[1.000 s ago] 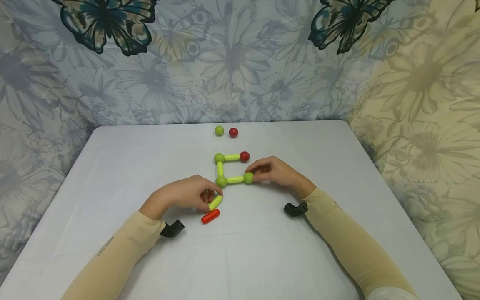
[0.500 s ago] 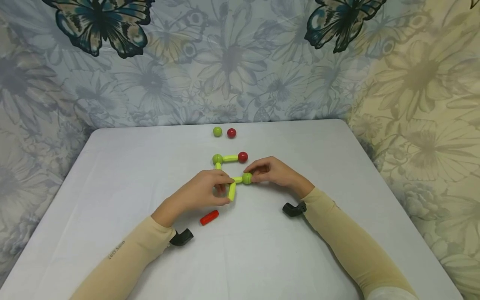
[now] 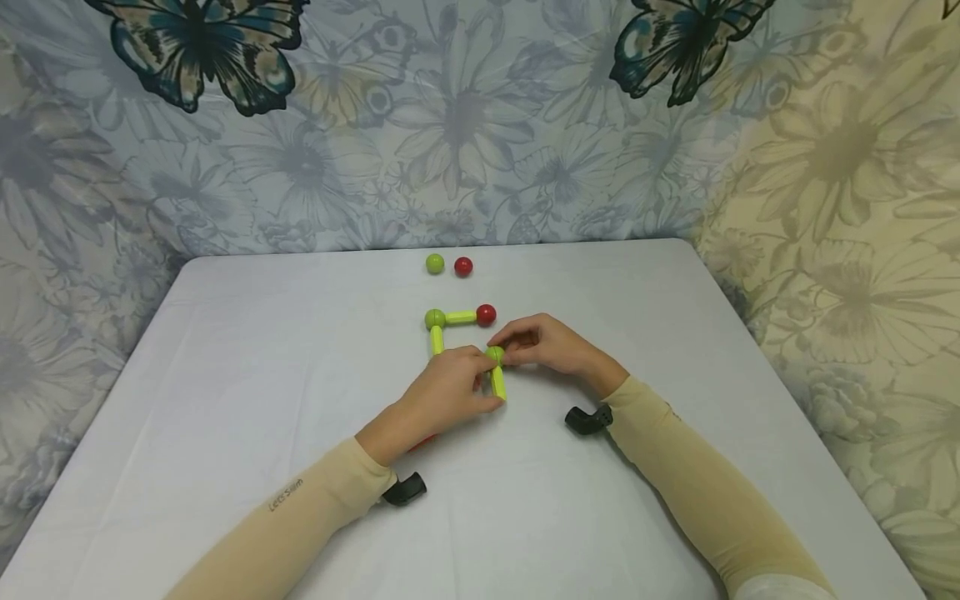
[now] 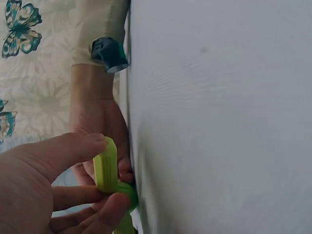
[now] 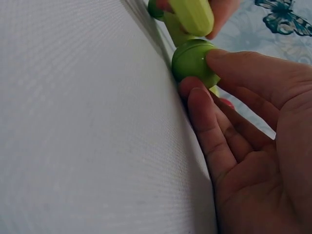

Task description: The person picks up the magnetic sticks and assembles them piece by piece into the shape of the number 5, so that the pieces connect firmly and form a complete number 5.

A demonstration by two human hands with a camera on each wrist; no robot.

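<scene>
Left hand point(image 3: 442, 387) and right hand point(image 3: 555, 343) both have fingers closed on small parts: the left pinches a yellow-green stick point(image 3: 498, 384) end to end between finger and thumb, the right pinches a green ball point(image 3: 495, 355) low at the surface point(image 3: 540, 517). The stick sits right at the ball, pointing back toward the person. Beyond them, a second stick point(image 3: 437, 339) runs up to a corner ball point(image 3: 435, 319), and a third stick point(image 3: 461, 317) leads from there to a red ball point(image 3: 486, 314). Farther off, near the back edge, a loose green ball point(image 3: 435, 263) and a loose red ball point(image 3: 463, 267) lie side by side. White cloth covers the surface; around it stand floral walls point(image 3: 465, 175), bluish behind and yellowish at right, with two dark butterflies point(image 3: 206, 62) high up. In the head view the left hand hides the near left corner, and its wrist covers most of a red stick point(image 3: 422, 442). Whether stick and ball actually touch cannot be told. Half a second ago the left hand held its stick farther left, short of the ball, and the red stick lay in full view; the right hand has stayed put.
</scene>
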